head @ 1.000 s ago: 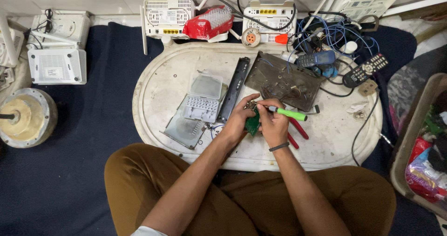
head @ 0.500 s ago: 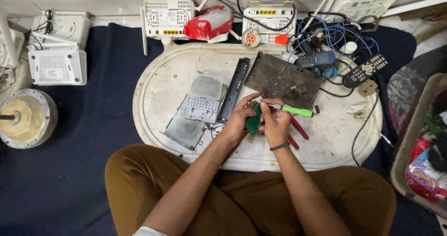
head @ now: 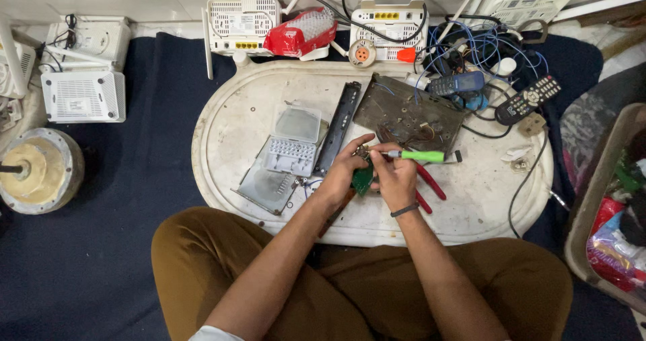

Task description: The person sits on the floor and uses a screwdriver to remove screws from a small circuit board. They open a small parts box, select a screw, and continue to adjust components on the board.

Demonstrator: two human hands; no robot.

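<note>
Little has shifted since a second ago: both hands stay over the near middle of the white oval counter [head: 242, 132], and the green-handled screwdriver [head: 418, 156] has tipped only slightly, now lying almost level. Right hand [head: 396, 179], grip closed around the screwdriver near its metal shaft, handle pointing out to the person's right, tip aimed toward the left hand. Left hand [head: 346, 169], grip pinching a small green circuit board [head: 363, 178], held just above the counter between the two hands. A dark band sits on the right wrist. Red-handled pliers [head: 431, 183] lie on the counter just beside the right hand, partly under it. Ahead of the hands: a dark metal chassis plate [head: 410, 112], a long black strip [head: 340, 126], a grey plastic casing [head: 289, 156]. Further off to the right, a remote control [head: 528, 100] among blue wires [head: 484, 48]. White routers [head: 242, 23] line the far edge. Person sits cross-legged in brown trousers on dark blue floor cloth.
</note>
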